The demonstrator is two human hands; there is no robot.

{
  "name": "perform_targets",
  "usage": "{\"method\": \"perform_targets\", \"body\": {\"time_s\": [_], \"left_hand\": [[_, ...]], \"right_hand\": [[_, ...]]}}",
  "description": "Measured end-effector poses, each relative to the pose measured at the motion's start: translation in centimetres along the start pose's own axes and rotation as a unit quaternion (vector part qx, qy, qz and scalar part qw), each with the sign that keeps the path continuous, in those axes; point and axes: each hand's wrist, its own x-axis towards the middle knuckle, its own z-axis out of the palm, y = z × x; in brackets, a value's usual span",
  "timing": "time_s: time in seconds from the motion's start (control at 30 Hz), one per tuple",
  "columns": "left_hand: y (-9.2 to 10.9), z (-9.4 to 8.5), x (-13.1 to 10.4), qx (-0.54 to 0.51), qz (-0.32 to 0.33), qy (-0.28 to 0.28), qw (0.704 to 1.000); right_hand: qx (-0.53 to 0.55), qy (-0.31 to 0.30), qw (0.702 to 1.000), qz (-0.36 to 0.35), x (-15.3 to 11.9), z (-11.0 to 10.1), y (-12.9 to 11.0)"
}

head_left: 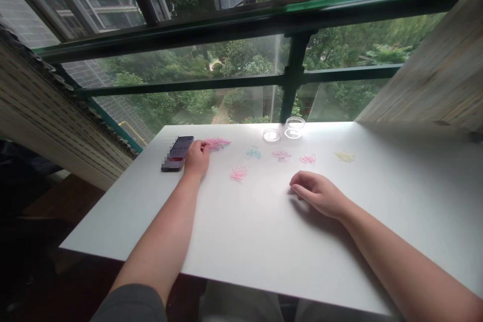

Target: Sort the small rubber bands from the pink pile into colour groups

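My left hand [196, 157] reaches to the mixed pile of mostly pink paper clips [219, 144] at the back left. Its thumb and fingertips are pinched together at the pile's edge; anything between them is too small to make out. My right hand [319, 193] rests on its side on the table, loosely curled, with a gap between thumb and fingers and nothing seen in it. Smaller groups lie between and beyond the hands: pink clips [239, 174], blue-green clips [253, 153], purple-pink clips [281, 156], red-pink clips [308, 159] and pale yellow clips [344, 156].
A phone [177, 153] lies just left of my left hand. Near the back edge of the white table [241, 231] stand a clear round container [295, 128] and a flat clear lid [271, 135]. Behind is a window with a green frame [241, 80], with curtains at both sides.
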Motion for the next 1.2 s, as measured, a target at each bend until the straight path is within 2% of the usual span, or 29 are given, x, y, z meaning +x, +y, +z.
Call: {"method": "perform_targets", "body": {"time_s": [0.17, 0.5, 0.63, 0.83, 1.0, 1.2], "left_hand": [[-0.2, 0.0, 0.1, -0.038, -0.018, -0.007, 0.999], [0.4, -0.5, -0.2, -0.011, -0.042, -0.058, 0.997], [1.1, -1.2, -0.6, 0.002, -0.028, -0.105, 0.994], [2.4, -0.9, -1.0, 0.006, 0.023, -0.122, 0.992], [2.9, -0.7, -1.1, 0.041, -0.025, -0.159, 0.986], [2.4, -1.3, -1.3, 0.072, -0.024, -0.133, 0.988]], "right_hand": [[-0.007, -0.008, 1.0, 0.002, -0.1, 0.0, -0.1], [-0.015, -0.012, 1.0, -0.002, -0.1, -0.1, -0.3], [-0.011, -0.016, 1.0, -0.006, -0.1, -0.2, -0.3], [-0.018, -0.014, 1.0, -0.004, -0.1, -0.2, -0.5], [-0.023, -0.012, 1.0, -0.006, -0.1, -0.2, -0.5], [-0.017, -0.011, 1.0, -0.019, 0.0, -0.1, -0.5]]}}
